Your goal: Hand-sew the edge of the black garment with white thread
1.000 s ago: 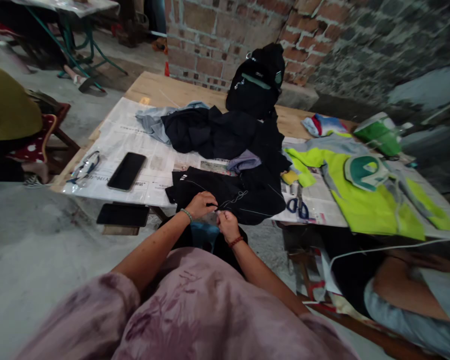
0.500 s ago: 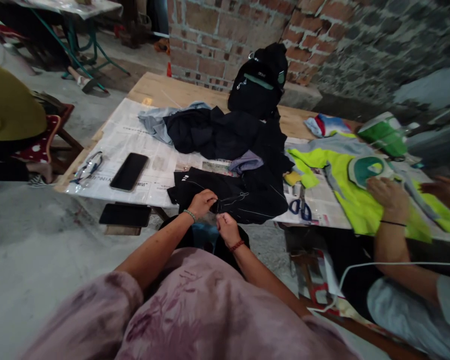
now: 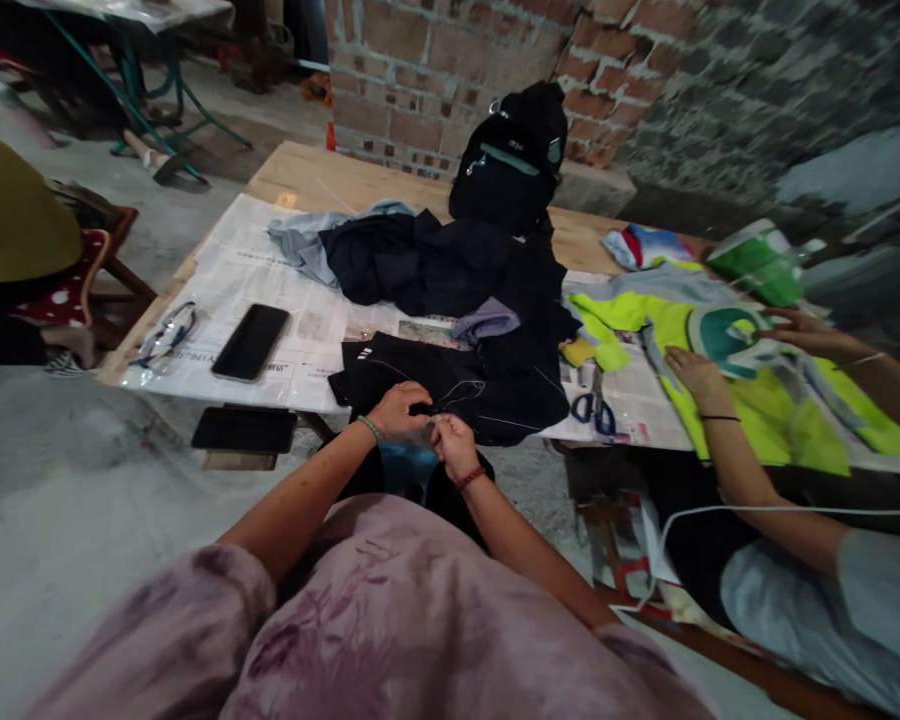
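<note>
A black garment (image 3: 450, 385) with small white stripes lies at the table's front edge, a loop of pale thread across it. My left hand (image 3: 399, 410) is closed on the garment's near edge, fingers bent over the cloth. Right beside it, my right hand (image 3: 455, 446) is pinched at the same edge; whatever sits between its fingertips is too small to make out. Behind the garment is a heap of dark clothes (image 3: 420, 265) with a grey-purple piece (image 3: 486, 320) at its front.
A phone (image 3: 250, 342) and glasses (image 3: 166, 335) lie left on the newspaper-covered table; another phone (image 3: 244, 430) is below the edge. Scissors (image 3: 594, 408) lie right. A co-worker's hands work with a green-and-white iron (image 3: 724, 340) on a yellow jacket (image 3: 667, 320). A black backpack (image 3: 510, 165) stands behind.
My hands stay at the garment's edge, with the left fingers now reaching further over it. The co-worker's nearer hand has left the iron for the yellow cloth; their other hand is now at the iron.
</note>
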`<action>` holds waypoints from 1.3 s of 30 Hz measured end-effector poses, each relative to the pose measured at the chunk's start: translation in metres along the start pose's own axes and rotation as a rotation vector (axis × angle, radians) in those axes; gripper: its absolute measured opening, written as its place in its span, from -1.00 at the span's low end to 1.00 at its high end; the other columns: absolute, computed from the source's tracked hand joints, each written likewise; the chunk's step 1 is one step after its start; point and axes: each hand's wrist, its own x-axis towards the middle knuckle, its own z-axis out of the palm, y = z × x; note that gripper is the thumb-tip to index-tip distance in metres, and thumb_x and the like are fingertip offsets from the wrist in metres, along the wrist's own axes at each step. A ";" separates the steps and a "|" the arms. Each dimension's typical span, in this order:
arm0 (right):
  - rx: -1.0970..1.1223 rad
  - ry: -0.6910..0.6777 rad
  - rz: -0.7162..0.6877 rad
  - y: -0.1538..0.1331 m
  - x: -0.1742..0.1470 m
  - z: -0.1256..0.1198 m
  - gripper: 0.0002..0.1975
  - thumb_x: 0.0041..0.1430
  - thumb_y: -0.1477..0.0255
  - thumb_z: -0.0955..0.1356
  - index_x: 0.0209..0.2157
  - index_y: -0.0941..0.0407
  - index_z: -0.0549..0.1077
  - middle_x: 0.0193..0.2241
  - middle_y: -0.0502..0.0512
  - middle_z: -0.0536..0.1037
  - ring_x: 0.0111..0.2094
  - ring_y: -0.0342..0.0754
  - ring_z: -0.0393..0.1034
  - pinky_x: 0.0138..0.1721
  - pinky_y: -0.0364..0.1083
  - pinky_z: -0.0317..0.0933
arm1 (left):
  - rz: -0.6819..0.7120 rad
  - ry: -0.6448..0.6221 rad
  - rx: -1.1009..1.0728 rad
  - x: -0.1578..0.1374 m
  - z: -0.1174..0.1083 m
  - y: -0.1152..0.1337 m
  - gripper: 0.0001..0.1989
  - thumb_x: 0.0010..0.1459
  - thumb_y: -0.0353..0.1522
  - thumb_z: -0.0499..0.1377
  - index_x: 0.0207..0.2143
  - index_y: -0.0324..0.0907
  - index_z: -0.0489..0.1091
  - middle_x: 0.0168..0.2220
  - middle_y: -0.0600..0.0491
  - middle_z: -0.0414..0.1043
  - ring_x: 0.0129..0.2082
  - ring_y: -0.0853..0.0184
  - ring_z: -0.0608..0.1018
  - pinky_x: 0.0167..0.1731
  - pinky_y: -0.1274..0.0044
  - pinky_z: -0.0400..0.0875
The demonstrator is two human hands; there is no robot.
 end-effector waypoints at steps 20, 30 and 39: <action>-0.004 -0.010 0.065 -0.004 0.002 0.007 -0.72 -0.09 0.19 0.29 -0.59 0.12 0.25 -0.81 -0.19 0.17 -0.84 -0.33 -0.12 -0.81 -0.23 -0.27 | 0.024 0.118 0.050 -0.003 0.011 -0.004 -0.90 0.01 -0.48 0.10 -0.48 -0.21 0.41 -0.37 0.02 0.41 -0.30 0.37 0.44 -0.23 0.48 0.35; -0.313 -0.073 -0.082 0.002 -0.024 -0.016 -0.78 -0.01 0.25 0.26 -0.50 0.11 0.39 -0.75 -0.14 0.27 -0.72 -0.25 0.05 -0.68 -0.24 -0.06 | -0.070 0.227 -0.025 0.001 0.012 -0.003 -0.96 -0.02 -0.47 0.15 -0.49 -0.22 0.40 -0.40 0.04 0.40 -0.36 0.42 0.45 -0.31 0.56 0.37; -0.541 0.171 -0.384 -0.048 -0.009 -0.052 -0.82 -0.08 0.30 0.33 -0.55 0.12 0.46 -0.61 -0.02 0.44 -0.53 -0.16 0.24 -0.44 -0.18 0.12 | -0.043 0.182 -0.010 0.002 0.011 -0.001 -0.95 -0.03 -0.44 0.16 -0.52 -0.22 0.40 -0.42 0.04 0.41 -0.36 0.40 0.44 -0.29 0.52 0.36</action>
